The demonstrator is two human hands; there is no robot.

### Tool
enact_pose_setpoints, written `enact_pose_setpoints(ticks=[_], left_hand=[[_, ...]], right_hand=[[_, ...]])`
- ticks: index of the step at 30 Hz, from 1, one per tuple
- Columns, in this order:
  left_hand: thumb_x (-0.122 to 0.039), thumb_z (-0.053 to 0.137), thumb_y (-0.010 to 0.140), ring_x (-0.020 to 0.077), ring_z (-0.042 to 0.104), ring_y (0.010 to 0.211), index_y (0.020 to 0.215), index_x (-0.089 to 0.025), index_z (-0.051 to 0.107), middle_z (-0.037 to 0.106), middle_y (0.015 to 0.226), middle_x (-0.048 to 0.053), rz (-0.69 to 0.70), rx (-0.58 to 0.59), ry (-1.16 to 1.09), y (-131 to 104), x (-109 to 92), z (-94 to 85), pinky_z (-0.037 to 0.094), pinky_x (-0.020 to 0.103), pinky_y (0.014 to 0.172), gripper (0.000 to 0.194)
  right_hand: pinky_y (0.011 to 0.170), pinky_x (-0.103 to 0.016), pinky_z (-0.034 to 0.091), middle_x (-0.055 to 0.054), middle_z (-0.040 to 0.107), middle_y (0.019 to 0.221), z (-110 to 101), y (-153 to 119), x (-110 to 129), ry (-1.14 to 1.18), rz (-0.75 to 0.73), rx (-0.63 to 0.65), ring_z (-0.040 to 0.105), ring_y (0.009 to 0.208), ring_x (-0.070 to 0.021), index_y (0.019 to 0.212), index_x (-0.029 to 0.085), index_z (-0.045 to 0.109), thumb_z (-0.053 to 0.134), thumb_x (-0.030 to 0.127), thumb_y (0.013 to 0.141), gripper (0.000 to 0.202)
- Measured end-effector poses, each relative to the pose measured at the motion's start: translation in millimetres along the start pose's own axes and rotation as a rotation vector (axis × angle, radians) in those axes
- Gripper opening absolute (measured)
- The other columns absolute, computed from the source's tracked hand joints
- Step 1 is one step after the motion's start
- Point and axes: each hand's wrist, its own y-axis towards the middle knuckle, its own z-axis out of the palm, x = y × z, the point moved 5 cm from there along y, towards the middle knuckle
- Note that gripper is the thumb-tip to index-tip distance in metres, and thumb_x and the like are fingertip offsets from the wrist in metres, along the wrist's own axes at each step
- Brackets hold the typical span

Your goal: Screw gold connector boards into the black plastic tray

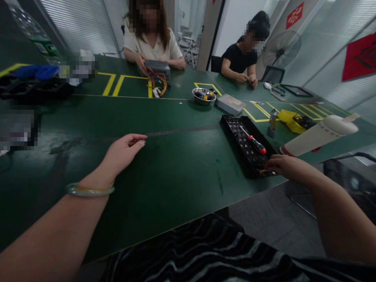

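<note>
My left hand (126, 150), with a pale bangle on its wrist, is held over the green table (182, 168), its fingers drawn together and nothing visible in them. At the near end of a black tray (235, 145), my right hand (280, 165) reaches in with bent fingers. Something small and brownish shows at its fingertips, too small to name. A red and black screwdriver (257, 145) lies in the tray, its shaft pointing away from me.
A white cup (317, 137) stands right of the tray. Behind are a metal bowl (204, 96), a grey box (230, 104) and a yellow bag (289, 120). Across the table, one person holds a power supply (158, 69); another sits further right. A bottle (44, 43) stands back left.
</note>
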Motion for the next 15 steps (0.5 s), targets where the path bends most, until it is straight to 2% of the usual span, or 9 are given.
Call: enact_pose_setpoints(ticks=[3,6,11,15], left_hand=[[-0.039,0.063,0.096,0.0213,0.064,0.1,0.129,-0.025,0.069,0.072,0.117,0.001,0.013,0.009,-0.004,0.4,0.1,0.8,0.052,0.034,0.09,0.036],[-0.039,0.063,0.096,0.0212,0.064,0.1,0.129,-0.024,0.069,0.072,0.117,0.002,0.021,0.016,0.004,1.2,0.0,1.9,0.052,0.034,0.09,0.037],[-0.04,0.063,0.094,0.0218,0.064,0.099,0.129,-0.023,0.069,0.073,0.117,0.003,0.037,0.02,0.012,1.7,0.1,2.2,0.052,0.034,0.089,0.039],[-0.043,0.062,0.093,0.0234,0.066,0.099,0.127,-0.025,0.07,0.073,0.117,0.005,0.044,0.014,0.007,2.9,2.8,2.4,0.054,0.036,0.087,0.039]], right_hand=[[0.088,-0.035,0.05,-0.007,0.069,0.112,-3.1,-3.9,-1.2,-0.006,-0.018,-0.032,0.067,0.096,-0.0213,0.099,0.025,0.075,0.046,0.046,0.098,0.036],[0.097,-0.04,0.048,-0.01,0.067,0.116,-11.5,-6.5,-4.7,-0.025,0.034,-0.089,0.067,0.103,-0.0254,0.101,0.023,0.075,0.042,0.041,0.098,0.037],[0.098,-0.042,0.048,-0.014,0.07,0.121,-30.6,-1.4,-1.1,-0.045,0.21,-0.228,0.067,0.109,-0.0301,0.119,0.02,0.071,0.037,0.045,0.101,0.046],[0.101,-0.041,0.048,-0.014,0.07,0.128,-34.9,5.5,-5.5,-0.061,0.368,-0.358,0.065,0.119,-0.0302,0.136,0.023,0.062,0.032,0.047,0.105,0.049]])
